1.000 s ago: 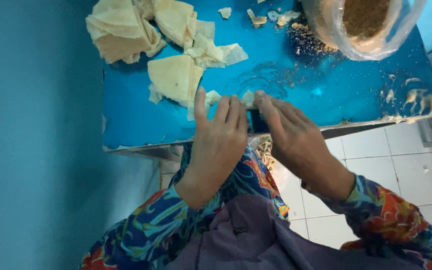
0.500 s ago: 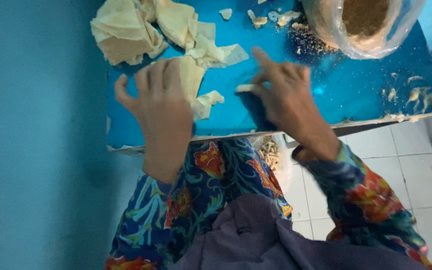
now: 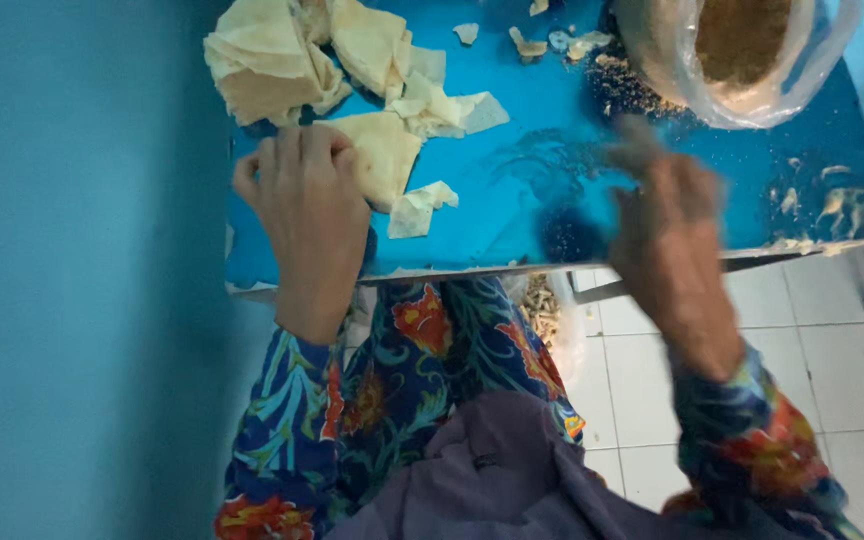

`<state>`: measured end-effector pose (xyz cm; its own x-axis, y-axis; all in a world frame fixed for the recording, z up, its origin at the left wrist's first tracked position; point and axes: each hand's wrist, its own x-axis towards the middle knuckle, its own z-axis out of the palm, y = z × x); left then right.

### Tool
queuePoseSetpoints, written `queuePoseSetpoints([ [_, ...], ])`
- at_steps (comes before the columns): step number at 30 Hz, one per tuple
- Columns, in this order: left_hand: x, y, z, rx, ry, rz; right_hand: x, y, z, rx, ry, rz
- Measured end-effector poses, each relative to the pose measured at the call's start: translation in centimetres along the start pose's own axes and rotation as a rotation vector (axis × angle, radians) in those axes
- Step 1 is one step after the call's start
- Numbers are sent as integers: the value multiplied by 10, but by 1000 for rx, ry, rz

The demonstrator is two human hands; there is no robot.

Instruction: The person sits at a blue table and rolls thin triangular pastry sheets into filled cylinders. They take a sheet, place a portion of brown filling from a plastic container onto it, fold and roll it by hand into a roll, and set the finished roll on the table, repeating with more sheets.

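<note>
My left hand (image 3: 309,205) rests palm down on the blue table (image 3: 512,200), its fingertips on a pale folded wrapper sheet (image 3: 382,150). A small torn wrapper piece (image 3: 419,207) lies just right of that hand. A pile of crumpled pale wrapper sheets (image 3: 292,60) sits beyond, at the table's far left. My right hand (image 3: 662,215) is blurred with motion above the table's near edge, toward a clear plastic bag (image 3: 742,50) holding brown crumbly filling. Whether the right hand holds anything is unclear.
Brown crumbs (image 3: 627,90) and small dough scraps (image 3: 552,42) are scattered on the table. More pale scraps (image 3: 852,210) lie at the right end. A teal wall (image 3: 72,270) stands on the left. White floor tiles (image 3: 832,370) and a bag of small pale rolls (image 3: 542,305) show below the table.
Both hands were together at the near edge working a small piece. The left hand moved left onto the wrapper sheets; the right hand swung right toward the filling bag.
</note>
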<state>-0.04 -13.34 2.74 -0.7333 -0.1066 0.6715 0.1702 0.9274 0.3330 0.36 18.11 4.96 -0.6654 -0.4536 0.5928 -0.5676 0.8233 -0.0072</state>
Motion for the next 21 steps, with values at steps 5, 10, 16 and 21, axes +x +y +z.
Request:
queuePoseSetpoints([
  [5,4,18,-9,-211,33,-18,56,-76,39,843,-73,0],
  [10,12,12,-6,-435,100,-2,102,-109,79,1073,-66,143],
  [16,4,1,6,-768,45,-210,111,-63,73,1557,-132,582],
  [21,2,10,-4,-525,41,-52,90,-27,28,1716,-185,719],
])
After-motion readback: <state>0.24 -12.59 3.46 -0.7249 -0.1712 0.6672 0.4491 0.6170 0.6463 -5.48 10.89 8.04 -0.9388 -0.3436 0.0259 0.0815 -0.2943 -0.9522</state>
